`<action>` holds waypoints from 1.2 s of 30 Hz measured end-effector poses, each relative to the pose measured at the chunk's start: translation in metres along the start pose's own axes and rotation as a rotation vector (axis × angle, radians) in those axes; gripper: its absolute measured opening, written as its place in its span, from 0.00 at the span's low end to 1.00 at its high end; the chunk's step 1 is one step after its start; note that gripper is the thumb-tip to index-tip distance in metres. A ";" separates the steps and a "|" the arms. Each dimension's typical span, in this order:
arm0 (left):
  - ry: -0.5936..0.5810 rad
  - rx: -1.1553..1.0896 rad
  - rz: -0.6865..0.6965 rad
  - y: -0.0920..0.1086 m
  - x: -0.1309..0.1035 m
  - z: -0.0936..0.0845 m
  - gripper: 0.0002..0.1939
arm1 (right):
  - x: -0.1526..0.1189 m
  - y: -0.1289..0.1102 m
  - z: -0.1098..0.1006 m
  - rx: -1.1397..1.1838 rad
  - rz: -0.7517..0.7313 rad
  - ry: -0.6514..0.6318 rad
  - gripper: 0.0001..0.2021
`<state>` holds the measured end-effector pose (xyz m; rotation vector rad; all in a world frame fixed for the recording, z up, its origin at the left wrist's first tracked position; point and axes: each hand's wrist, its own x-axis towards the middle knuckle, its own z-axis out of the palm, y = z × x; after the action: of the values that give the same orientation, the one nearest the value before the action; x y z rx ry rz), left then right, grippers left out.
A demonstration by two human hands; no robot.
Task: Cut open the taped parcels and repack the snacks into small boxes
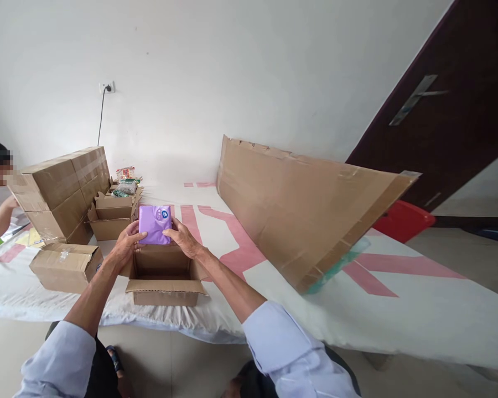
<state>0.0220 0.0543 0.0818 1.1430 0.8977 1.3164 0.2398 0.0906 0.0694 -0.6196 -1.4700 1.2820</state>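
Observation:
A purple plastic-wrapped packet [154,225] with a blue round logo is held up between my two hands. My left hand [127,243] grips its left edge, and my right hand [183,237] grips the right edge. Both have the thumb in front and fingers partly hidden behind. Just below the packet stands an open cardboard box [166,293] with its flaps folded out; the part of its inside that shows looks bare. To the left of it, near my left forearm, lies a closed, taped small cardboard box [64,268].
Stacked cartons [70,188] stand on the left, beside open boxes [114,213] and plastic packets [126,185]. A large cardboard sheet [307,204] leans on the right of the cloth-covered surface [431,309]. Another person [2,204] is at far left. A red stool [404,221] stands behind the sheet.

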 end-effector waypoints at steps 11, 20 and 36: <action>0.036 -0.004 -0.015 0.002 0.002 0.000 0.40 | 0.014 0.004 -0.010 0.045 0.076 -0.038 0.28; 0.049 -0.052 -0.087 -0.013 0.005 -0.009 0.31 | 0.021 0.029 -0.023 -0.011 0.086 0.110 0.25; 0.150 -0.092 -0.130 -0.037 0.031 -0.011 0.19 | 0.018 0.048 -0.021 0.095 0.194 0.069 0.36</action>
<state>0.0232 0.0894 0.0466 0.9083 0.9933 1.3352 0.2417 0.1291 0.0290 -0.7501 -1.3095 1.4562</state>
